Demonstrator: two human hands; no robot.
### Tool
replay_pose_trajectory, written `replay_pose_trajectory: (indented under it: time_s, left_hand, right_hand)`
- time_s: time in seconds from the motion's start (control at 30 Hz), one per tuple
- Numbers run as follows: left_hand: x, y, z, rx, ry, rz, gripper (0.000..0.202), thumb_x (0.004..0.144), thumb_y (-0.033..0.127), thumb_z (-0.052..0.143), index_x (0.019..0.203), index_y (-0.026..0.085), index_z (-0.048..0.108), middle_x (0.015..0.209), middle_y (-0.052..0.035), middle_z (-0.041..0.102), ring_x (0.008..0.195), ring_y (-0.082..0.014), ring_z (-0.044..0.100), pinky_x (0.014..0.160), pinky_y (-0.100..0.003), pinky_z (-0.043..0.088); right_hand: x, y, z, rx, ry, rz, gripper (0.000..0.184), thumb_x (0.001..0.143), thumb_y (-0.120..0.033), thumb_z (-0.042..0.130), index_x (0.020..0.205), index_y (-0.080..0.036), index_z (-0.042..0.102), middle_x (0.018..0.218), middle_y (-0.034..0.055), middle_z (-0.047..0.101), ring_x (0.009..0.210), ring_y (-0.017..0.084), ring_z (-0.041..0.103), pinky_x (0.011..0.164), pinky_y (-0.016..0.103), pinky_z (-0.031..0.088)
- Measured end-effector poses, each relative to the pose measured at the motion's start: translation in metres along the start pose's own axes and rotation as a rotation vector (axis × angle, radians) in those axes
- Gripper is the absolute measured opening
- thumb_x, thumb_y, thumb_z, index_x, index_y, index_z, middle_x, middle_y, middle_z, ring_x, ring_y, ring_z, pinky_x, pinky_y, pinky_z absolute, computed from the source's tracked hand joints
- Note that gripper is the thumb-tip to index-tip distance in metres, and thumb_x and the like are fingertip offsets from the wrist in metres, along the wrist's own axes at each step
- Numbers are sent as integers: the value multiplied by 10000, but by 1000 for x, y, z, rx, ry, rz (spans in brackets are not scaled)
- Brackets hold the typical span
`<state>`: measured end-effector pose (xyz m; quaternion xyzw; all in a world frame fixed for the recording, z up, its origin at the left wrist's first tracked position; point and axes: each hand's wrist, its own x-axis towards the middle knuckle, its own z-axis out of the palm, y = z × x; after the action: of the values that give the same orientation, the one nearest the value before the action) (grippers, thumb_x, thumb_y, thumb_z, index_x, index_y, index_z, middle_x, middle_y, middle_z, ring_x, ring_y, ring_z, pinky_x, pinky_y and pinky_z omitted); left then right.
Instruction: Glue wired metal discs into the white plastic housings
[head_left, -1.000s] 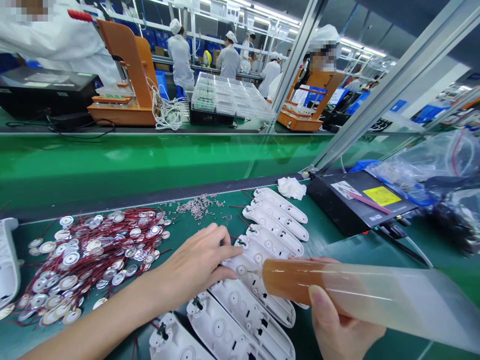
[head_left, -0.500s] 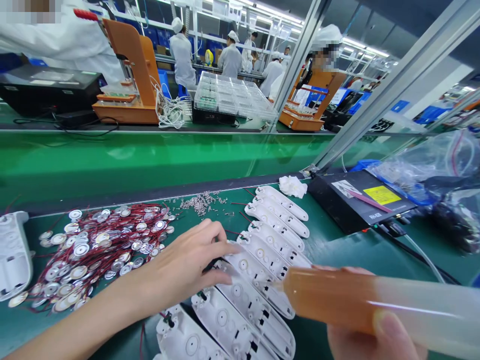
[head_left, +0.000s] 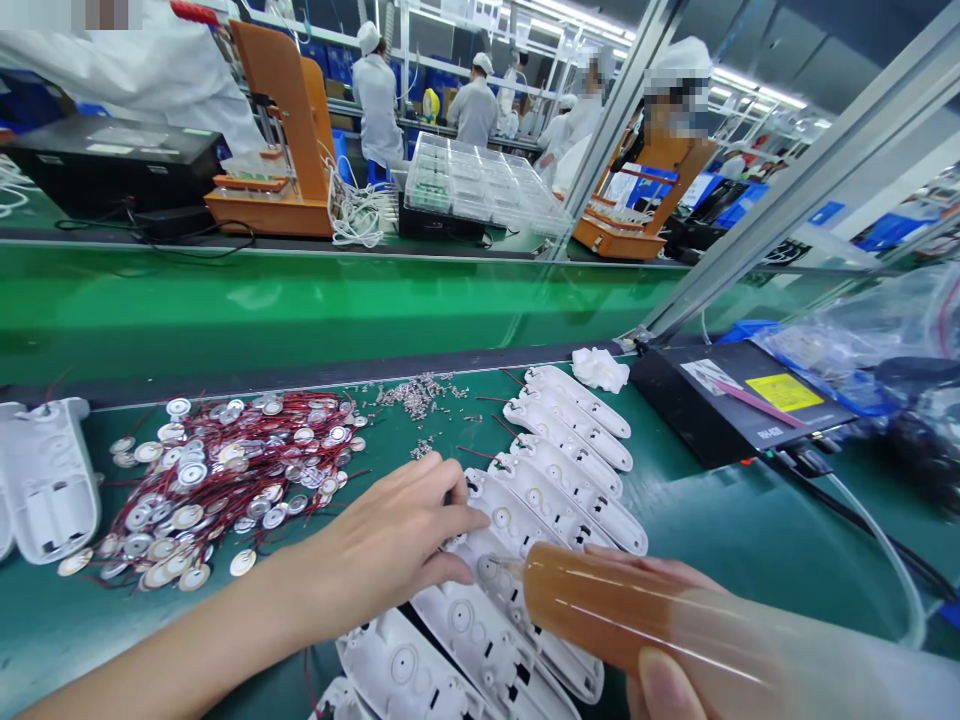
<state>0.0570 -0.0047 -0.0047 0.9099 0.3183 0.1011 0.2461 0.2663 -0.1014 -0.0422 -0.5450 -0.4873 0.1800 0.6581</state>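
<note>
In the head view my right hand (head_left: 660,680) is wrapped round a large syringe (head_left: 600,605) with amber liquid in its front part. Its thin needle points left, and the tip is at the round recess of one white plastic shell (head_left: 540,625). My left hand (head_left: 405,535) reaches in from the left, thumb and index finger on either side of that shell's upper end, which they appear to hold. Other white shells (head_left: 551,485) lie side by side in a slanting row, some with red wires. The syringe covers part of the row.
Left of my hand lies a heap of metal discs with red wires (head_left: 247,470); small metal parts (head_left: 420,395) are scattered behind. A white housing (head_left: 52,480) sits far left. On the right are a black box (head_left: 735,400), crumpled tissue (head_left: 600,369) and plastic bags. Co-workers stand beyond.
The syringe has moved left and its needle tip now meets a shell's round recess. My left hand has moved slightly right and down. The whole view has shifted a little.
</note>
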Motion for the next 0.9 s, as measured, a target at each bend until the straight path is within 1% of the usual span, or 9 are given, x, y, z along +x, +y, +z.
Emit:
replay_pose_trajectory:
  time_s: [0.2, 0.33, 0.4, 0.5, 0.57, 0.67, 0.77, 0.83, 0.9]
  left_hand:
    - [-2, 0, 1, -8, -8, 1, 314, 812, 262, 647, 1113, 243, 561, 954, -25, 492, 847, -179, 454, 697, -295, 353]
    - [-2, -1, 2, -14, -5, 7, 316, 814, 253, 646, 1118, 251, 558, 963, -25, 493, 856, -181, 453, 693, -294, 349]
    - [-1, 0, 2, -17, 0, 6, 316, 809, 249, 652, 1112, 250, 562, 961, -26, 497, 859, -182, 455, 696, -292, 351]
    - [-1, 0, 1, -18, 1, 1, 315, 800, 239, 662, 1102, 244, 572, 950, -26, 504, 858, -184, 458, 705, -293, 353]
    - [-2, 0, 1, -20, 0, 0, 319, 798, 236, 666, 1104, 244, 576, 949, -26, 507, 857, -183, 461, 707, -291, 356]
    - [-2, -1, 1, -17, 12, 4, 325, 795, 240, 670, 1107, 250, 579, 949, -22, 510, 850, -179, 465, 709, -287, 362]
    - [-2, -1, 1, -6, 20, 13, 322, 795, 249, 671, 1104, 251, 582, 947, -22, 510, 844, -176, 466, 711, -286, 370]
    - [-1, -2, 1, 0, 14, 18, 326, 798, 260, 666, 1112, 250, 578, 946, -25, 509, 844, -177, 464, 710, -288, 374]
    - [0, -1, 1, 4, 7, 15, 328, 801, 267, 662, 1116, 247, 574, 947, -28, 508, 846, -180, 462, 712, -293, 375]
  right_hand:
    - [-3, 13, -9, -80, -27, 1, 383, 759, -334, 605, 1088, -150, 539, 918, 142, 641, 817, 297, 646, 691, 457, 552]
    - [-4, 16, -11, -121, -46, -8, 374, 777, -328, 589, 1102, -154, 530, 924, 148, 631, 834, 293, 637, 742, 469, 536]
    - [-5, 17, -13, -105, -77, 5, 377, 782, -328, 580, 1117, -164, 520, 924, 152, 628, 826, 293, 636, 700, 450, 548]
    - [-6, 18, -14, -48, -108, 50, 391, 784, -327, 572, 1143, -187, 504, 932, 152, 623, 809, 305, 640, 583, 417, 560]
    - [-5, 16, -13, -31, -116, 46, 379, 784, -336, 566, 1132, -197, 514, 910, 146, 626, 803, 310, 643, 525, 390, 555]
    - [0, 8, -7, -53, -76, 21, 323, 790, -359, 552, 1074, -204, 548, 828, 132, 637, 736, 299, 654, 449, 346, 537]
    - [5, -1, 0, -69, -48, -29, 270, 798, -377, 547, 1009, -210, 568, 784, 121, 648, 653, 276, 659, 479, 365, 554]
    - [8, -4, 0, -68, -74, -53, 269, 794, -383, 555, 1000, -211, 564, 804, 119, 654, 660, 271, 662, 531, 394, 566]
    - [9, -3, -2, -123, -79, -38, 282, 794, -410, 547, 996, -215, 559, 821, 113, 656, 680, 271, 663, 570, 417, 567]
